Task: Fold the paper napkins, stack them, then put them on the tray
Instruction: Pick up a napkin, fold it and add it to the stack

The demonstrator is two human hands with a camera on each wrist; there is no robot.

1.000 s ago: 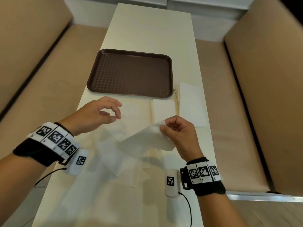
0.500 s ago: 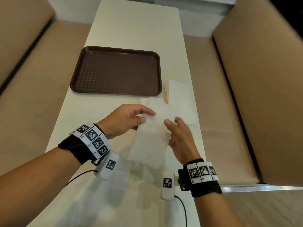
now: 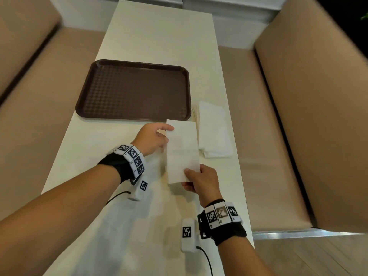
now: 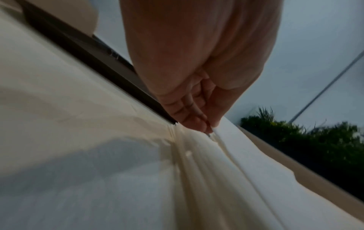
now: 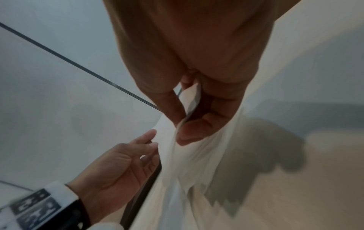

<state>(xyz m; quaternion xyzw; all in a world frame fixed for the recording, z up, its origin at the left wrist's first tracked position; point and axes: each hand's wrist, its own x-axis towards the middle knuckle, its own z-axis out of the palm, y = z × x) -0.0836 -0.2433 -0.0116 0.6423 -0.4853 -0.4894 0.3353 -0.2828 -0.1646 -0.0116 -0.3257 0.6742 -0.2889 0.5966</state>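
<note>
Head view showed both hands pinching a half-folded napkin [image 3: 182, 150] above the tabletop [image 3: 159, 36]: left hand [image 3: 153, 139] far corner, right hand [image 3: 201, 183] near corner. Next, I judged, another fold, then onto the stack [image 3: 215, 130] beside the tray [image 3: 133, 89].

Head view down over table [image 3: 159, 36]; wrist views close along fingers, all sharing napkin [image 3: 182, 150]
</note>
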